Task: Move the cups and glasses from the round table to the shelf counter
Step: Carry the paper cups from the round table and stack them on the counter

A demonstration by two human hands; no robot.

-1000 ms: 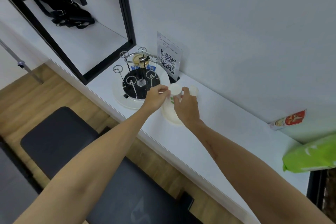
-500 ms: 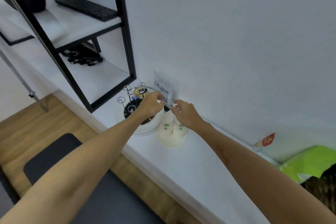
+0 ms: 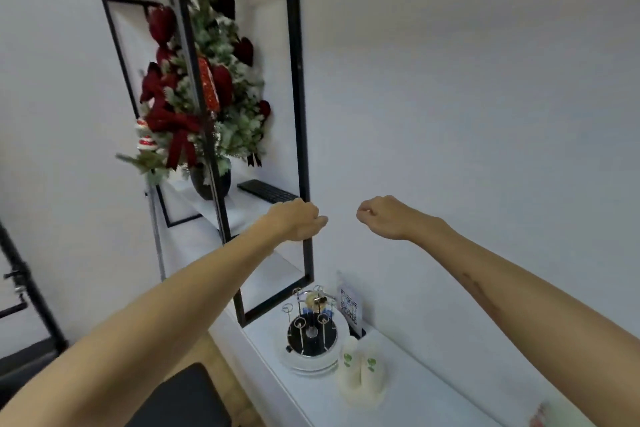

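Two white cups with green prints [image 3: 360,369] stand upside down side by side on a pale saucer on the white shelf counter [image 3: 422,392]. My left hand [image 3: 298,220] and my right hand [image 3: 384,217] hang in the air well above the cups, in front of the white wall. Both hands are loosely curled with nothing in them. The round table is out of view.
A wire cup rack on a black disc and white plate [image 3: 311,340] sits left of the cups, a QR-code sign [image 3: 349,305] behind it. A black metal shelf frame [image 3: 301,149] holds a red-and-green floral decoration [image 3: 194,94] and a keyboard [image 3: 268,191]. A dark seat [image 3: 180,399] lies below.
Both hands have let go of the cups and risen well above the counter. The view has tilted upward, so the cups now sit low in the frame.
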